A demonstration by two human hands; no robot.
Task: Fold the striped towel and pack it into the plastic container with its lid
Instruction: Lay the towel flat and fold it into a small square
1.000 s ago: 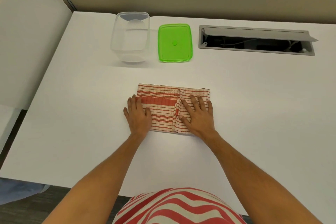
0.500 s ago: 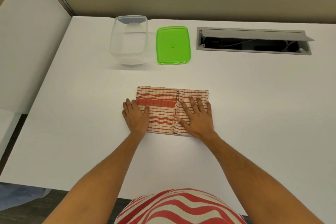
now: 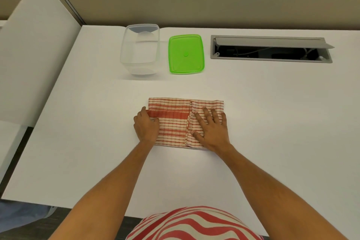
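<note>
The red-and-cream striped towel (image 3: 173,122) lies folded into a rectangle on the white table, with a flap overlapping its right part. My left hand (image 3: 145,127) is at the towel's left edge, fingers curled under it and thumb on top, pinching the edge. My right hand (image 3: 211,128) lies flat on the right flap with fingers spread. Beyond the towel stands the clear plastic container (image 3: 140,48), upright and with nothing in it. Its green lid (image 3: 186,54) lies flat just to the container's right.
A grey cable hatch (image 3: 270,48) is open in the table at the back right. A white partition panel (image 3: 37,50) stands along the table's left side. The table's near edge (image 3: 64,205) runs just in front of my striped shirt.
My left hand has slid off the towel's top to its left edge and curled its fingers around that edge. My right hand stays flat on the right flap.
</note>
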